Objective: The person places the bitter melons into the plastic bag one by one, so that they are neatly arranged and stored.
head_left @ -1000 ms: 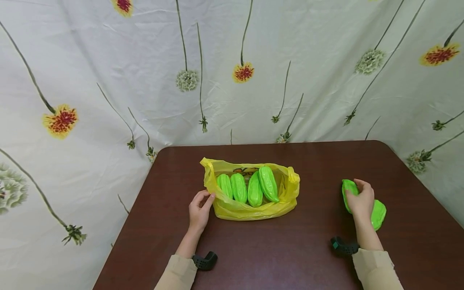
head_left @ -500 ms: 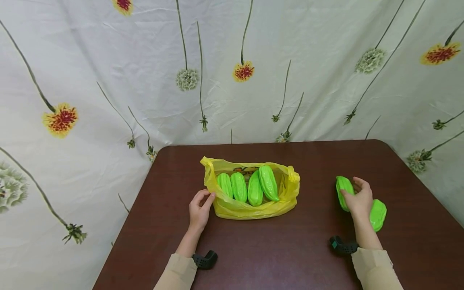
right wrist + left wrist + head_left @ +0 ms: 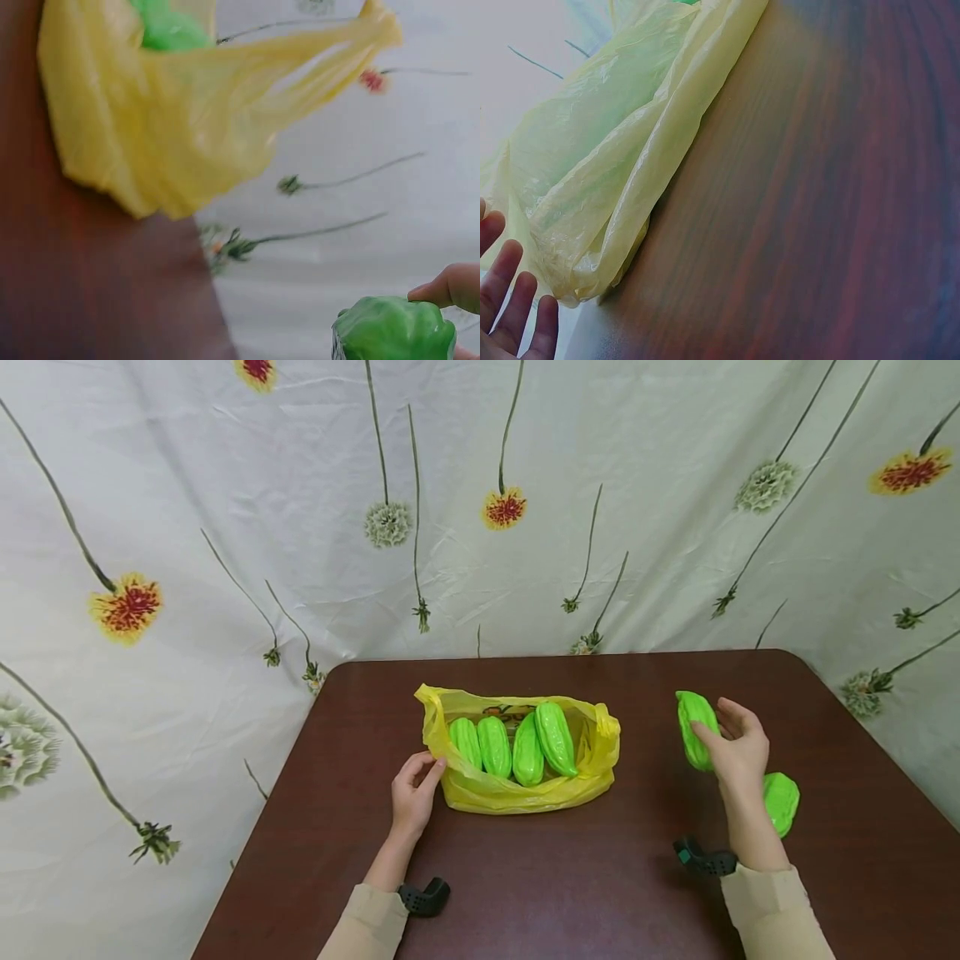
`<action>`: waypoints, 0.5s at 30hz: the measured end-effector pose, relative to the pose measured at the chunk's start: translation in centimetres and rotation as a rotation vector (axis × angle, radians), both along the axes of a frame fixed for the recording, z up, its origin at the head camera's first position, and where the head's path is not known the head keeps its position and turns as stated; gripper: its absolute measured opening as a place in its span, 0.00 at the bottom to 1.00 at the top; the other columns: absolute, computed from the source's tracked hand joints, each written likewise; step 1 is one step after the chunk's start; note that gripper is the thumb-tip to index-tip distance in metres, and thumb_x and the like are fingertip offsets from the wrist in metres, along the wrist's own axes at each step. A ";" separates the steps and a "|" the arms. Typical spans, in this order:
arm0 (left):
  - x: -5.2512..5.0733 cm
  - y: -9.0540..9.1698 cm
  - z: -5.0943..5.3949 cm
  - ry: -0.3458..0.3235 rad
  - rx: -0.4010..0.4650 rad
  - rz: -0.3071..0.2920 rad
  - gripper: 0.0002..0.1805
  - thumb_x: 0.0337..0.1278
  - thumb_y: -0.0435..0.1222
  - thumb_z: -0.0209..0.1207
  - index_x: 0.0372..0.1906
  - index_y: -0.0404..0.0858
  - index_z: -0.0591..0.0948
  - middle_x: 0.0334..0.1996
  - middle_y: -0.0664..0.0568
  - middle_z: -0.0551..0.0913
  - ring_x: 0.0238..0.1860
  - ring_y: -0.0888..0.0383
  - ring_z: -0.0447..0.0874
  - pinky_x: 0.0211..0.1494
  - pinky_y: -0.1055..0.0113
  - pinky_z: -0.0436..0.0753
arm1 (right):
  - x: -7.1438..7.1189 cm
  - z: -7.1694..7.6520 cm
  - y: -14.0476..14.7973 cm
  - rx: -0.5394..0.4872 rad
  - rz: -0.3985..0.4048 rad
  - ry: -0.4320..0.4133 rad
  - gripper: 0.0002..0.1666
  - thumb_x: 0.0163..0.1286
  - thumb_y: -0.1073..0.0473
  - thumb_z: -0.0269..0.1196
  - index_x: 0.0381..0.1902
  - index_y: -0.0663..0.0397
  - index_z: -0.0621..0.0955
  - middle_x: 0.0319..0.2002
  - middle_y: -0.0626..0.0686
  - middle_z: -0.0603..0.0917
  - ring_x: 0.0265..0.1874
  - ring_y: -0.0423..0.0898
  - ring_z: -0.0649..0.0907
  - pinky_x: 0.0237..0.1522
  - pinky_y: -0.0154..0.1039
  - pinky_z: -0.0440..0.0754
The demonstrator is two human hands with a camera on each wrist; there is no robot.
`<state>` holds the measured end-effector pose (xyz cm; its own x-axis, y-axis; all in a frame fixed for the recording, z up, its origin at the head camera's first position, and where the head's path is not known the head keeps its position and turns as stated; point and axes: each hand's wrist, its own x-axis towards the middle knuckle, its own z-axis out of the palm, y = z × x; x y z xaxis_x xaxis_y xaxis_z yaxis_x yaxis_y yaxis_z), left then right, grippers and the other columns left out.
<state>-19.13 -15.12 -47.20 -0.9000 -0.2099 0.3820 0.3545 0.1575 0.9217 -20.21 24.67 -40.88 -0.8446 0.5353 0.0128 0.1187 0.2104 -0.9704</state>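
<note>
A yellow plastic bag (image 3: pixel 525 802) lies with its mouth spread on the brown table, and several bright green ridged fruits (image 3: pixel 494 747) are inside it. My left hand (image 3: pixel 412 797) pinches the bag's left edge between thumb and fingers; in the left wrist view, the other fingers (image 3: pixel 506 281) stay loosely spread beside the plastic. Off to the right, my right hand (image 3: pixel 741 752) holds another green ridged fruit (image 3: pixel 695 727) raised above the table, thumb on its near side. One more green fruit (image 3: pixel 782 804) lies on the table by the right wrist, partly hidden behind the forearm.
The dark brown table (image 3: pixel 570 877) has a rounded far right corner. Behind it hangs a white cloth (image 3: pixel 465 585) printed with flowers. Each wrist wears a black band (image 3: pixel 426 899).
My right hand has lifted its green fruit off the table and moved it up and leftward, uncovering more of the other fruit. The left hand and bag have stayed still.
</note>
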 end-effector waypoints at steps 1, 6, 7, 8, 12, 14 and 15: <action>0.0 0.0 0.0 0.002 -0.005 0.003 0.07 0.57 0.26 0.59 0.32 0.23 0.80 0.38 0.34 0.80 0.36 0.66 0.76 0.38 0.77 0.74 | 0.0 0.5 -0.4 -0.015 0.005 0.016 0.35 0.63 0.59 0.64 0.67 0.53 0.66 0.65 0.57 0.67 0.63 0.51 0.68 0.60 0.41 0.66; 0.1 0.0 0.1 0.002 -0.006 0.007 0.07 0.57 0.26 0.59 0.33 0.22 0.81 0.38 0.33 0.80 0.37 0.66 0.76 0.39 0.77 0.74 | -0.2 2.8 -2.4 -0.084 0.024 0.125 0.33 0.61 0.65 0.65 0.64 0.53 0.70 0.60 0.53 0.72 0.59 0.47 0.71 0.60 0.38 0.66; 0.1 0.0 0.1 0.001 -0.004 0.005 0.07 0.57 0.26 0.59 0.33 0.22 0.81 0.38 0.33 0.80 0.37 0.66 0.76 0.39 0.77 0.74 | -0.2 3.3 -2.8 -0.099 0.029 0.151 0.33 0.60 0.67 0.65 0.64 0.53 0.71 0.58 0.52 0.72 0.58 0.46 0.71 0.60 0.37 0.66; 0.1 0.0 0.1 -0.001 -0.002 0.003 0.07 0.57 0.27 0.59 0.33 0.22 0.81 0.38 0.33 0.80 0.37 0.67 0.76 0.39 0.77 0.74 | -0.3 3.7 -3.3 -0.112 0.037 0.175 0.33 0.59 0.68 0.65 0.63 0.54 0.71 0.57 0.51 0.73 0.57 0.46 0.72 0.59 0.37 0.67; 0.1 0.0 0.1 -0.005 -0.001 -0.002 0.07 0.58 0.27 0.59 0.34 0.22 0.81 0.39 0.33 0.80 0.36 0.67 0.76 0.38 0.77 0.74 | -0.3 5.4 -5.1 -0.155 0.077 0.255 0.31 0.58 0.69 0.66 0.61 0.54 0.73 0.55 0.51 0.74 0.55 0.44 0.73 0.59 0.38 0.68; 0.1 0.0 0.0 -0.007 0.000 -0.003 0.07 0.58 0.27 0.59 0.34 0.22 0.81 0.39 0.34 0.80 0.36 0.67 0.76 0.38 0.77 0.75 | -0.3 6.1 -6.1 -0.170 0.097 0.292 0.30 0.58 0.70 0.66 0.60 0.56 0.74 0.54 0.52 0.75 0.53 0.44 0.74 0.58 0.38 0.69; 0.1 0.0 0.0 -0.008 0.002 -0.005 0.07 0.58 0.27 0.59 0.34 0.22 0.81 0.39 0.34 0.80 0.36 0.67 0.76 0.38 0.77 0.75 | -0.3 6.4 -6.6 -0.180 0.108 0.306 0.30 0.58 0.70 0.66 0.59 0.56 0.74 0.54 0.53 0.75 0.53 0.44 0.74 0.57 0.38 0.70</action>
<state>-19.01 -15.15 -47.17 -0.9039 -0.2063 0.3746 0.3482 0.1534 0.9248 -20.47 18.07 -34.47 -0.8680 0.4596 0.1879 -0.1968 0.0290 -0.9800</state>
